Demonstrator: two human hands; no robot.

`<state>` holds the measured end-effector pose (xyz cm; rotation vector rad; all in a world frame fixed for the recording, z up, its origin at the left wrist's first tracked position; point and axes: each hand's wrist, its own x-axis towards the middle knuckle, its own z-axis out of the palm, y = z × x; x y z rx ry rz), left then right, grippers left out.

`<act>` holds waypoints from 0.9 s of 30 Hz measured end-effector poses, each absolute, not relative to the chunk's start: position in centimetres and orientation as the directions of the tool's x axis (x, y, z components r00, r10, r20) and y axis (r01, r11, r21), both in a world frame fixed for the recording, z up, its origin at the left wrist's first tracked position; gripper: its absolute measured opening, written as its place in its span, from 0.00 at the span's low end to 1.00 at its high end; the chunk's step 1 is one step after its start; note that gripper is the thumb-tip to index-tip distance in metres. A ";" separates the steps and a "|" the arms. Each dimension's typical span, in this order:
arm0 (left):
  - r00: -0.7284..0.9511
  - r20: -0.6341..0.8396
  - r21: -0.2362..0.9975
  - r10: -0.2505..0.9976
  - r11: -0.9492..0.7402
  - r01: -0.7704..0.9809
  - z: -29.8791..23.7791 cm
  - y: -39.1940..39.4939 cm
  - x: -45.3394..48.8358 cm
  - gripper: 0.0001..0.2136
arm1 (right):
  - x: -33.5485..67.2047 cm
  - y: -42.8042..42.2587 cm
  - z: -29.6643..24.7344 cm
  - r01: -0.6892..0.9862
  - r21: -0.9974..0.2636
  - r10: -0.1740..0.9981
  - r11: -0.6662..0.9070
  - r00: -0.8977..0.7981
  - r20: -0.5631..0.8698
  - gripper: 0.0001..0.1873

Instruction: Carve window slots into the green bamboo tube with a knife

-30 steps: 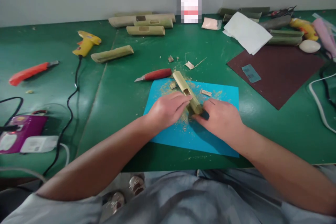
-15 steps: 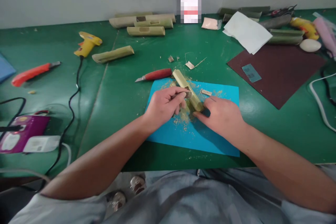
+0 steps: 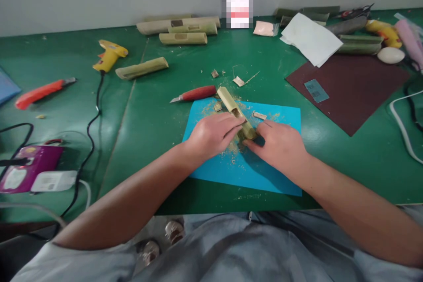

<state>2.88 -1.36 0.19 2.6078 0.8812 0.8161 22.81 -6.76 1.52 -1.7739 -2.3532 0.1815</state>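
A pale bamboo tube point(image 3: 227, 98) with a cut-out opening lies slanted over a blue sheet point(image 3: 284, 180). My right hand point(image 3: 280, 143) is closed on the tube's near end, thumb below and fingers on its right side. My left hand point(image 3: 214, 134) is closed too, its fingertips pressed together at the tube near the opening. Whatever those fingers pinch is hidden; an edge at the tips looks small and dark. Fine shavings point(image 3: 234, 158) lie around the tube. Just beyond the sheet rests a carving knife point(image 3: 198, 93) with a red handle.
Several bamboo tubes point(image 3: 183, 38) lie along the wall, and another bamboo piece point(image 3: 142, 68) sits nearer. To the left are a yellow glue gun point(image 3: 110, 55) with its cord, a red utility knife point(image 3: 42, 92) and a purple box point(image 3: 42, 161). A dark red sheet point(image 3: 350, 92) lies right.
My left hand has moved slightly right and turned over, bringing its fingers onto the tube. A bamboo chip behind it shows more now. My right hand and the tube stay in place.
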 end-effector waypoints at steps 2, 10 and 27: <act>0.714 0.430 0.337 0.553 -0.832 0.441 0.2 -1.9 3.0 0.11 | 22.8 -6.8 1.3 0.939 -0.213 0.962 0.271 -0.257 0.092 0.16; 0.699 0.440 0.353 0.564 -0.824 0.442 0.0 -1.5 3.0 0.11 | 22.8 -6.9 1.2 0.937 -0.233 0.965 0.261 -0.243 0.102 0.16; 0.746 0.438 0.307 0.502 -0.863 0.400 -0.1 -1.8 3.7 0.11 | 22.8 -6.9 1.0 0.942 -0.231 0.969 0.245 -0.233 0.079 0.13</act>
